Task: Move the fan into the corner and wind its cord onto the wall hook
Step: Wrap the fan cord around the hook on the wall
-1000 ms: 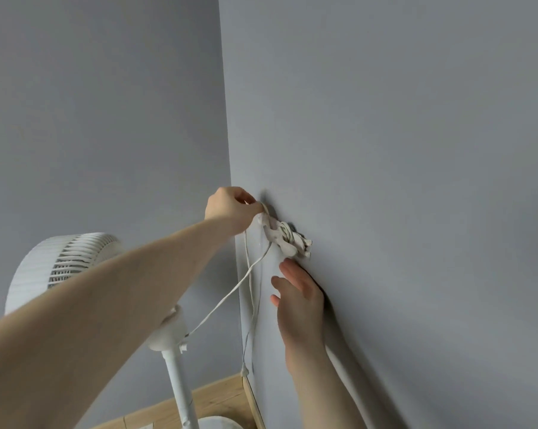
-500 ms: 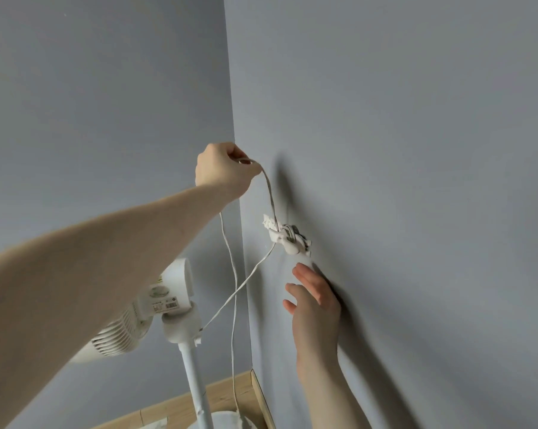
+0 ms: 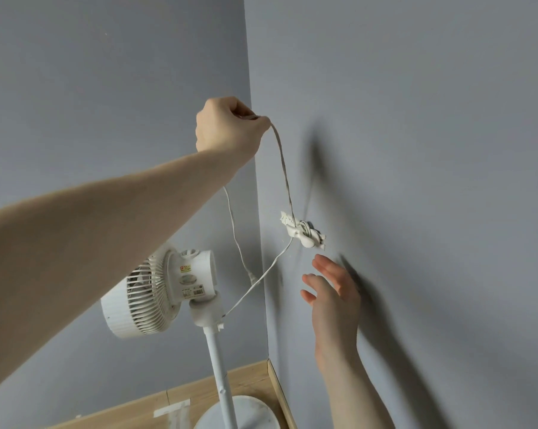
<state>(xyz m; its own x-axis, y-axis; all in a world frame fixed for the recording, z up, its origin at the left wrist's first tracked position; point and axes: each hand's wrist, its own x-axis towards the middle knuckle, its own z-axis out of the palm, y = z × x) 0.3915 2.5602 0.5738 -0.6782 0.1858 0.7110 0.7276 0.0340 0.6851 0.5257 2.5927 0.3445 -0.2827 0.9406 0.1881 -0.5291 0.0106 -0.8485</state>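
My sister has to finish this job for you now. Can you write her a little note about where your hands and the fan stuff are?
Left hand: gripping the cord, held up above the hook.
Right hand: open, empty, just below the hook, near the wall.
Fan: standing in the corner already.
Done: several cord loops are on the hook.
Left: wind on the slack hanging from the left hand; one stretch runs from the hook down to the fan.

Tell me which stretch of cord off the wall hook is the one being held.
The upper stretch, rising from the wall hook into the left hand. The lower stretch runs untouched down to the fan.
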